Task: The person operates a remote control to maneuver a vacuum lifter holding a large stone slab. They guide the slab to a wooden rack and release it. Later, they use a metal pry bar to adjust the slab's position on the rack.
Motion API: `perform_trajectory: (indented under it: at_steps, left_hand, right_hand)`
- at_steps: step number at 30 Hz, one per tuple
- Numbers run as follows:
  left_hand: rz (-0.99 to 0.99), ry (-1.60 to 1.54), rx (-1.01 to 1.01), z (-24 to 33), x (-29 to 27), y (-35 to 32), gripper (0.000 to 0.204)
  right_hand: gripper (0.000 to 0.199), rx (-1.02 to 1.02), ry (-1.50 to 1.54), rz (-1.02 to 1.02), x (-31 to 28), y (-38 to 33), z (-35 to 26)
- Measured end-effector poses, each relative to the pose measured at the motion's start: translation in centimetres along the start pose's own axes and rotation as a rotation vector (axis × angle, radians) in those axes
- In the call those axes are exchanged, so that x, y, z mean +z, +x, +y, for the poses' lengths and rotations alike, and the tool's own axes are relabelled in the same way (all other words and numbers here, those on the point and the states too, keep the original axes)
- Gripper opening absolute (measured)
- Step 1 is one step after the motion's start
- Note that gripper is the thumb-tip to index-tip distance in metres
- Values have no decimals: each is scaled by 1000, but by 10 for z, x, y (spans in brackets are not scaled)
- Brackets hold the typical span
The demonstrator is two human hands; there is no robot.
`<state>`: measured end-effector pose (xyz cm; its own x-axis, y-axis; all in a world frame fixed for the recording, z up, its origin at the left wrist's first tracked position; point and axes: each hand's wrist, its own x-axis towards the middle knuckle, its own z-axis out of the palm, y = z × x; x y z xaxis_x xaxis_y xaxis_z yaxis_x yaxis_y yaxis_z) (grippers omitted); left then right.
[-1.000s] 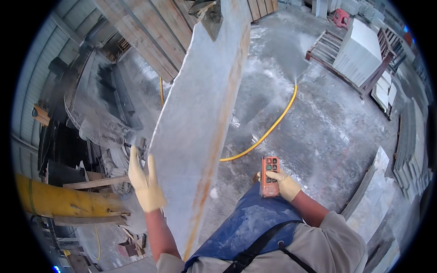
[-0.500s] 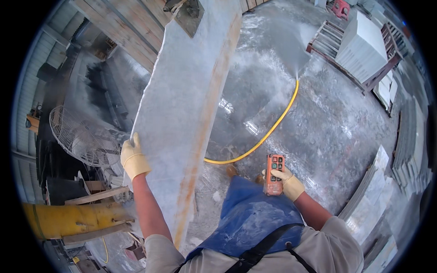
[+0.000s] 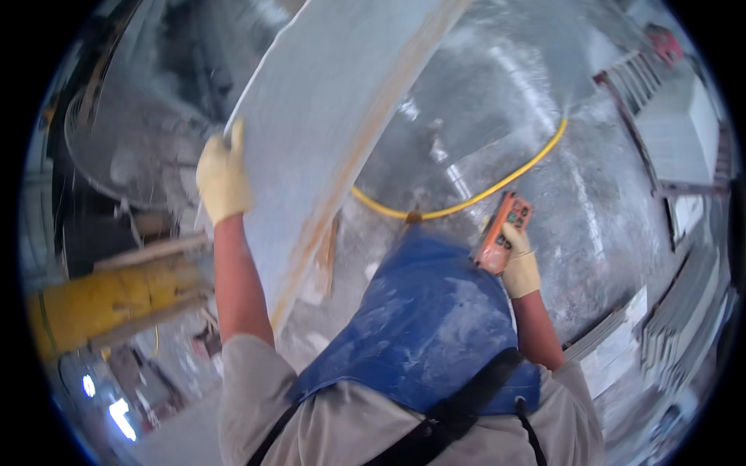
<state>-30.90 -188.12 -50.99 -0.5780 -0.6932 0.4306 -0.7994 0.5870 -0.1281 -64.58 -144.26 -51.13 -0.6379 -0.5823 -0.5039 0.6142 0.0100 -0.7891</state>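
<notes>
A large grey stone slab with a rust-brown streak leans in front of me on the left. My left hand, in a pale yellow glove, grips its rough left edge, the thumb along the face and the other fingers partly hidden behind. In my right hand, also gloved, is an orange remote control with dark and green buttons. The thumb lies over its front, near the buttons; whether it presses one I cannot tell. A dusty blue apron covers my front.
A yellow hose curves across the wet floor, spraying at its far end. A yellow beam and a wire fan are at left. White blocks on a rack and stacked slabs stand at right.
The view has swung, and the metal clamp at the slab's top is out of sight. Both hands appear higher in the picture; the remote is more tilted. Each hand keeps its hold.
</notes>
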Motion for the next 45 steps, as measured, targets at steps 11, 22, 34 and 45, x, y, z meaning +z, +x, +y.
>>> perform_trajectory:
  at_steps: [11,22,34,45]
  left_hand:
    - [-94,-337,-521,-11,7,66,74]
    - [-270,-410,-631,12,2,123,84]
    - [-260,-397,-664,64,-28,125,67]
    - [-162,-439,-735,69,-20,131,67]
  right_hand:
    - [50,105,-152,-38,-1,48,-9]
    - [56,157,388,-163,-23,96,-59]
    - [54,128,174,-177,-10,69,-96]
    - [52,69,96,-161,0,71,-118]
